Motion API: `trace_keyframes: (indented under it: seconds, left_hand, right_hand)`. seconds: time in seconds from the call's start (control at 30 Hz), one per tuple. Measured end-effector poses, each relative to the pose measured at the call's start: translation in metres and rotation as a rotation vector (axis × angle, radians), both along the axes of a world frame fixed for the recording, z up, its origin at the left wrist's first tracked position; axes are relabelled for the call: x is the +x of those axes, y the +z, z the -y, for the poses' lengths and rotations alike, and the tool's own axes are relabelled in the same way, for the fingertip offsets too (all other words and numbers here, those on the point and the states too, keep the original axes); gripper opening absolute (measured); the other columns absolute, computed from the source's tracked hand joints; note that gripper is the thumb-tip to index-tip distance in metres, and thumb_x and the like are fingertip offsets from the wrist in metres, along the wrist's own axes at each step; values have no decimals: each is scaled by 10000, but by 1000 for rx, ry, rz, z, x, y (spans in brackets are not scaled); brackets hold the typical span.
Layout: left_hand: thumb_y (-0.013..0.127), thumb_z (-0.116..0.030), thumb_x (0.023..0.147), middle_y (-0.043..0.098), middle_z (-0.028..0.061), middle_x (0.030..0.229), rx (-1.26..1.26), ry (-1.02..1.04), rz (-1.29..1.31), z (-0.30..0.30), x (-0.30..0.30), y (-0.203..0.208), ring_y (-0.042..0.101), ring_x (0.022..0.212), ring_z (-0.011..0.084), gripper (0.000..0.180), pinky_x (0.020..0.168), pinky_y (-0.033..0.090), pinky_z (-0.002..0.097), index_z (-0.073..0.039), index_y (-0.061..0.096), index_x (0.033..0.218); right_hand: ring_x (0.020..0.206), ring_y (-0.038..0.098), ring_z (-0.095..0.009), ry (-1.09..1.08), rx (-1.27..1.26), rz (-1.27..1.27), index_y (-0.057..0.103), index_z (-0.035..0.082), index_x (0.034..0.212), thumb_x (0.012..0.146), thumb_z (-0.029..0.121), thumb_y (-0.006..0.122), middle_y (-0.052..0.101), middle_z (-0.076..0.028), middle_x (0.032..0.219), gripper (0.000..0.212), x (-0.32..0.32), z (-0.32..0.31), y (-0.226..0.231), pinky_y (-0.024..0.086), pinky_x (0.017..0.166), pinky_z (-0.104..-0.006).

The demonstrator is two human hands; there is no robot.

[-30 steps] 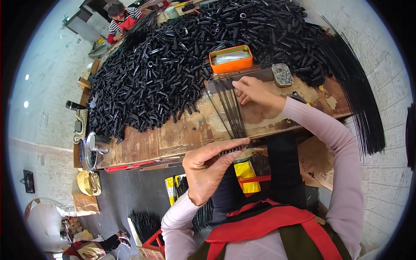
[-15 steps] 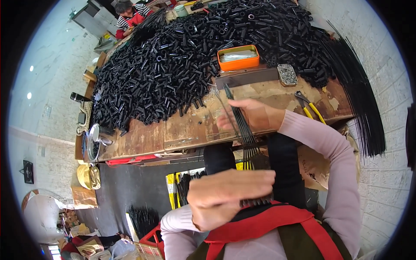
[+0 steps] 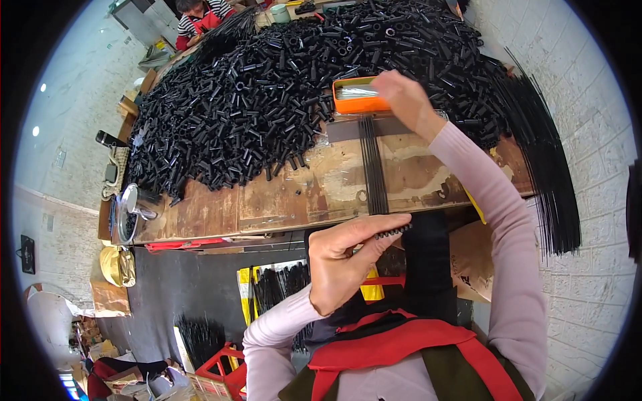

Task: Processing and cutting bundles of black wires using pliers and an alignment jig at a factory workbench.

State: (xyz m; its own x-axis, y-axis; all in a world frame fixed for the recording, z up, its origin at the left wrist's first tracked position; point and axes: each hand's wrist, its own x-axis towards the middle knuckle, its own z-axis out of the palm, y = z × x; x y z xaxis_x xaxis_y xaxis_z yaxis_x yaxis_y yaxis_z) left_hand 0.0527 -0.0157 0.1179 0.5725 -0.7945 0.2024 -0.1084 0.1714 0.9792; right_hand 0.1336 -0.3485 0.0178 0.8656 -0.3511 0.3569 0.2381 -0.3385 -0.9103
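My left hand (image 3: 344, 257) is closed round the near ends of several thin black rods, in front of the table edge. The bundle of rods (image 3: 372, 164) stretches side by side across the wooden table, far ends over a flat dark strip (image 3: 344, 131). A row of dark rod ends shows under my left fingers. My right hand (image 3: 404, 97) is over the right end of an orange box (image 3: 361, 105) that holds thin silvery pins (image 3: 358, 92). Its fingers are blurred, and I cannot make out whether they hold anything.
A large heap of short black tubes (image 3: 247, 113) covers the table (image 3: 281, 204). Long black rods (image 3: 548, 160) hang by the right wall. Yellow-handled pliers (image 3: 477, 206) are partly behind my right sleeve. A clear container (image 3: 128, 214) stands at the left edge. Far off, a person (image 3: 197, 23) sits.
My right hand has left the rods and moved away from me to the orange box. My left hand has moved forward with the rods, whose far ends now lie closer together.
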Motion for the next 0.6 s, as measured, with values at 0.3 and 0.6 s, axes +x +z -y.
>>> trace_keyframes:
  seconds: [0.3, 0.6]
  left_hand:
    - [624, 107, 865, 713, 169, 1046, 10, 47, -14, 4, 14, -2, 691, 937, 213, 209, 879, 553, 304, 89, 689, 1063]
    - [631, 123, 862, 696, 178, 1088, 27, -7, -20, 9, 11, -5, 675, 1010, 232, 245, 919, 548, 326, 68, 680, 1096]
  right_hand:
    - [708, 674, -162, 185, -10, -492, 651, 7, 1033, 982, 201, 537, 685, -62, 895, 231, -91, -53, 43, 551, 674, -300]
    - [721, 662, -321, -45, -791, -60, 694, 27, 908, 854, 152, 626, 688, -160, 832, 152, 42, 22, 17, 527, 670, -390]
